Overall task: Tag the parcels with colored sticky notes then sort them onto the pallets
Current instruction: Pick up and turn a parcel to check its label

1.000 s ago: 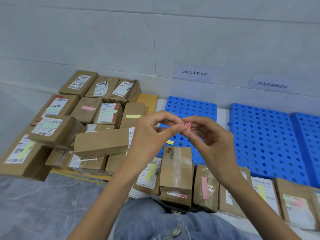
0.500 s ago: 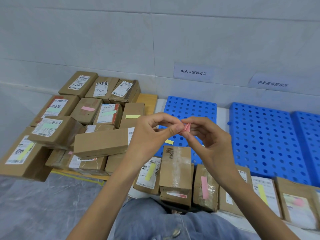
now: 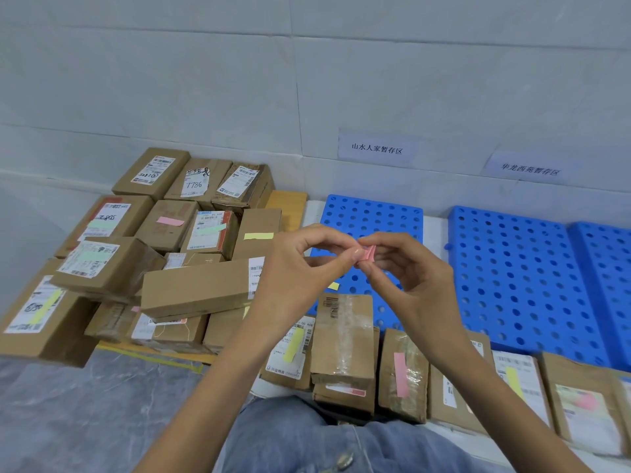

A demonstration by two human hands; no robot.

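- The person's left hand (image 3: 300, 268) and right hand (image 3: 409, 278) met in mid-air, in front of the near part of the first blue perforated plastic pallet (image 3: 375, 213).
- Between them was a small pink sticky note (image 3: 368, 253), curled or folded on itself.
- Each hand pinched it between thumb and forefinger, the left hand from the left and the right hand from the right.
- The other fingers of both hands were loosely curled and, as far as I could see, touched nothing.
- The note was held clear of every parcel, only in those fingertips.
- To the left lay a heap of brown cardboard parcels (image 3: 160, 227), stacked on a wooden board (image 3: 288, 206).
- Many of them wore pink, green or yellow strips.
- A long plain brown carton (image 3: 198, 288) lay across the front of the heap.
- Just beyond the person's knees in blue jeans (image 3: 307, 438) ran a near row of brown parcels.
- In it were a white-labelled parcel with a yellow strip (image 3: 290, 349), a taped brown box (image 3: 345, 336) stacked on another, and a tape-wrapped parcel with a pink strip (image 3: 403, 373), with more off to the right.
- A second blue pallet (image 3: 519, 268) and a third blue pallet (image 3: 607, 261) lay to the right of the first, along the white tiled wall (image 3: 205, 80).
- A loose yellow sticky note (image 3: 334, 286) lay on the first pallet, showing below the joined fingertips.
- Two white paper signs with printed characters hung on the wall, the left sign (image 3: 377, 148) above the first pallet and the right sign (image 3: 529, 170) above the second.
- Grey marbled floor (image 3: 85, 404) showed at the lower left.
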